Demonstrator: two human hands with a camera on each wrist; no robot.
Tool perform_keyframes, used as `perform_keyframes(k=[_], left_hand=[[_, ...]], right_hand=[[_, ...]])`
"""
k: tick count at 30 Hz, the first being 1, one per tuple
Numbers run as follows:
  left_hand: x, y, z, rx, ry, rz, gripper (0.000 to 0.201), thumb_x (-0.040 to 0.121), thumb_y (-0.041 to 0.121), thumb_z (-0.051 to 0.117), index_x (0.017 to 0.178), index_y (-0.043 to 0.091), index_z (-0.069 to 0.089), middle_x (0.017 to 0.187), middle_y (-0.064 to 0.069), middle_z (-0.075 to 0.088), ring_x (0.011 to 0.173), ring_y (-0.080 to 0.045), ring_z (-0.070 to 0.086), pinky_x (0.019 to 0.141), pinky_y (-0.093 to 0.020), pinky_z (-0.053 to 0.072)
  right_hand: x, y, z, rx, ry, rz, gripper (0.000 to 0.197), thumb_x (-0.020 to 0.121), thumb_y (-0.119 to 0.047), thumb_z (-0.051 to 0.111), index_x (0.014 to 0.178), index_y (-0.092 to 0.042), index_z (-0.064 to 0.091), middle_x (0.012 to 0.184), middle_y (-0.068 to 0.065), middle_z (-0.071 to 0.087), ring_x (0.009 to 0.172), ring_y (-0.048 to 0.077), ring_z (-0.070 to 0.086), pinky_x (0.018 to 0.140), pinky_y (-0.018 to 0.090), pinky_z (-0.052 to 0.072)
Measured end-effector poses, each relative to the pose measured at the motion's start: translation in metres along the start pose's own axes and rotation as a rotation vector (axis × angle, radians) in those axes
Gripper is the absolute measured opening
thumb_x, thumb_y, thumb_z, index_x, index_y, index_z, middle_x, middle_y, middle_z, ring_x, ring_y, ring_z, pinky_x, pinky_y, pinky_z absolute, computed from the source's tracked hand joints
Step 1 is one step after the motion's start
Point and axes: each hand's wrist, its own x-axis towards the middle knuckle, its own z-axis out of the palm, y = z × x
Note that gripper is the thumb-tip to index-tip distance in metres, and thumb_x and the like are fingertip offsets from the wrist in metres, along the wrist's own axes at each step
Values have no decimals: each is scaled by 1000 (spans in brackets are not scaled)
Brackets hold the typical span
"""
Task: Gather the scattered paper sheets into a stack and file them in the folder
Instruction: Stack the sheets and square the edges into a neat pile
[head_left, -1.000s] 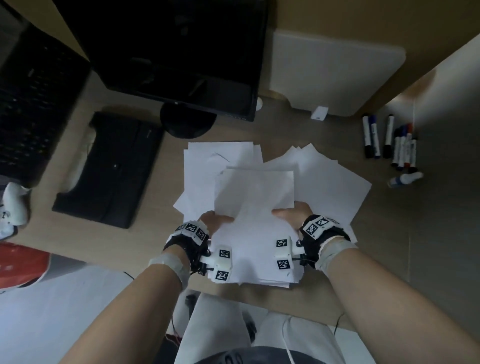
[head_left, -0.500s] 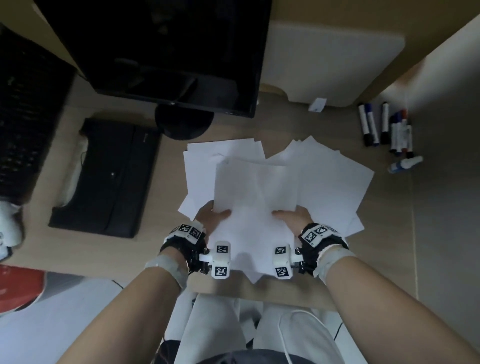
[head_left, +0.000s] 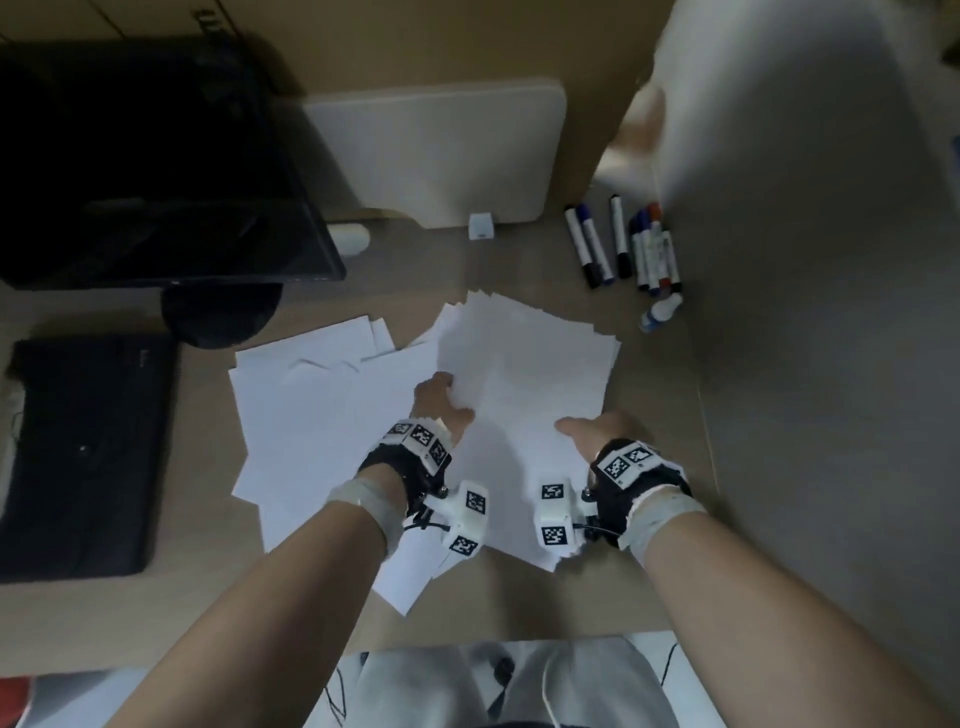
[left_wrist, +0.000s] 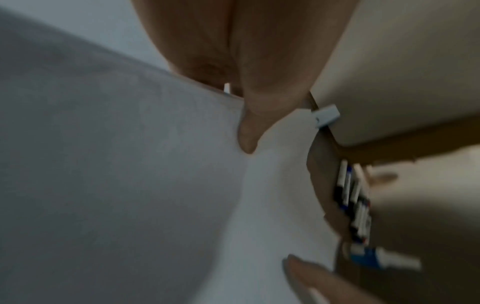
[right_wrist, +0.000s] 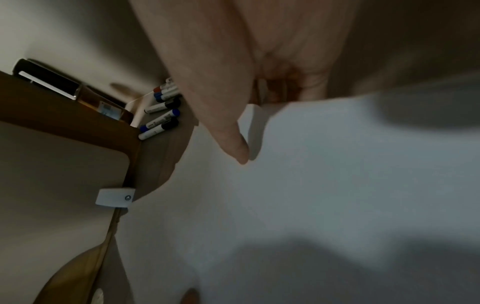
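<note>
Both my hands hold a bunch of white paper sheets (head_left: 524, 374) just over the desk, right of centre. My left hand (head_left: 441, 408) grips its left edge, with the thumb (left_wrist: 248, 133) on top and the fingers hidden under the paper. My right hand (head_left: 592, 431) grips the near right edge the same way, its thumb (right_wrist: 231, 139) lying on the top sheet. More loose sheets (head_left: 311, 410) lie spread to the left and under my left wrist. A flat black folder (head_left: 88, 452) lies closed at the far left of the desk.
A black monitor (head_left: 156, 182) and its round foot (head_left: 223, 312) stand at the back left. A white board (head_left: 441, 150) leans on the back wall. Several markers (head_left: 623, 244) and a small bottle (head_left: 660, 312) lie at the back right, beside a grey side wall (head_left: 831, 364).
Both hands have carried the held sheets to the right, onto the right-hand pile. The head view has swung right, so the folder and monitor sit further left.
</note>
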Motion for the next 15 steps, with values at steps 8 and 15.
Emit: perform_keyframes(k=[8, 15], left_hand=[[10, 10, 19, 60, 24, -104, 83, 68, 41, 77, 139, 17, 41, 143, -11, 39, 129, -31, 42, 109, -39, 34], [19, 7, 10, 33, -155, -114, 87, 48, 46, 70, 128, 25, 44, 126, -3, 53, 108, -29, 56, 98, -41, 46]], right_hand=[[17, -13, 4, -104, -8, 13, 47, 80, -40, 66, 102, 1, 63, 83, 8, 65, 63, 23, 58, 50, 25, 41], [19, -11, -12, -61, -40, 48, 47, 78, -50, 70, 102, -10, 60, 85, 4, 60, 66, 24, 57, 73, 33, 47]])
